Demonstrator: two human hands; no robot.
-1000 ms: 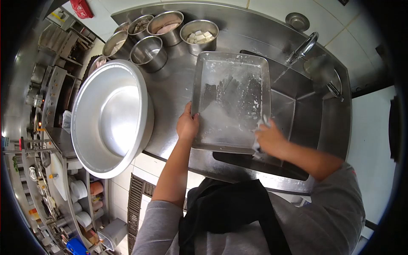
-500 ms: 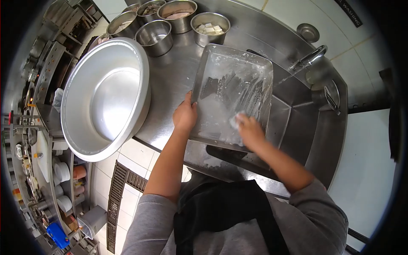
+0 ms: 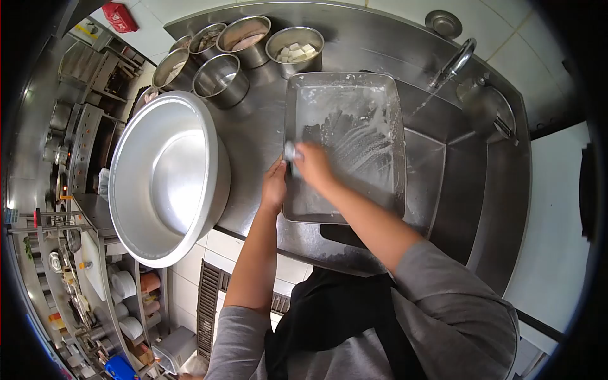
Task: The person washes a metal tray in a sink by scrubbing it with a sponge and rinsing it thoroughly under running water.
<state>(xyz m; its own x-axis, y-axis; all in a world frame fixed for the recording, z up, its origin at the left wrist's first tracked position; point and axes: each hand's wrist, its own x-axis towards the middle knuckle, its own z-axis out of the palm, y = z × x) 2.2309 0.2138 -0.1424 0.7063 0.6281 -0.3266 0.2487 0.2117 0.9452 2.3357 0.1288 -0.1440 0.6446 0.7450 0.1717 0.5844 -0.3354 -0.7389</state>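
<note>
A rectangular metal baking tray rests tilted across the sink's edge, its inside streaked with whitish suds and residue. My left hand grips the tray's left rim, fingers closed round it. Against the inner left side of the tray, my right hand is closed on a small silvery-white scouring pad, partly blurred and covered by the fingers. Both hands are close together at that rim.
A big aluminium basin stands tilted at left. Several steel pots line the back, one holding white cubes. Water runs from the faucet toward the sink at right. A round lid leans behind it.
My right hand has swept the scouring pad from the tray's lower right to its left side. My left hand still holds the left rim. The view has turned slightly.
</note>
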